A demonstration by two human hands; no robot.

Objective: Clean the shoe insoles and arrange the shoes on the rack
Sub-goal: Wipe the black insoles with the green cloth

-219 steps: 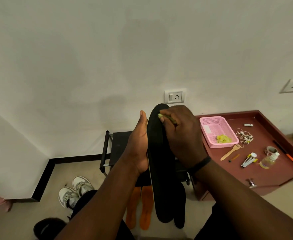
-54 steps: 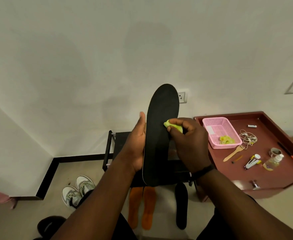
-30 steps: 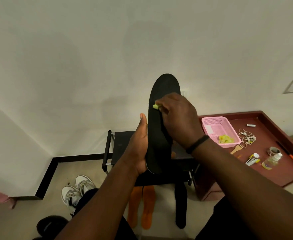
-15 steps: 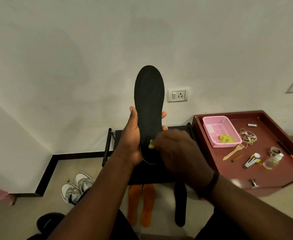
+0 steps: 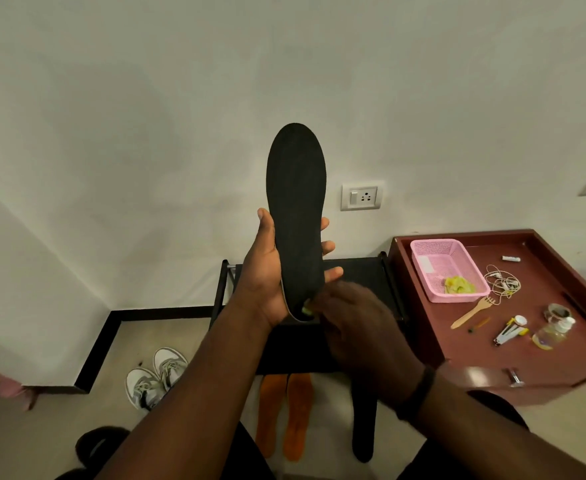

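My left hand (image 5: 267, 275) grips a long black insole (image 5: 296, 202) upright in front of the wall, thumb on its left edge and fingertips curled round the right edge. My right hand (image 5: 357, 327) pinches a small yellow-green cloth (image 5: 306, 310) against the insole's heel end. Below stands the black shoe rack (image 5: 357, 271). On the floor under it lie two orange insoles (image 5: 284, 414) and another black insole (image 5: 364, 431). A pair of white and grey sneakers (image 5: 156, 375) sits on the floor to the left.
A maroon table (image 5: 561, 355) stands on the right with a pink basket (image 5: 436, 261) holding yellow-green cloth, earphones, a wooden fork, a small bottle and small tools. A black shoe (image 5: 101, 445) shows at the bottom left. A wall socket (image 5: 360, 197) is behind.
My right hand has wiped the cloth down from the insole's upper part to its heel. My left hand has raised the insole and shifted it slightly left.
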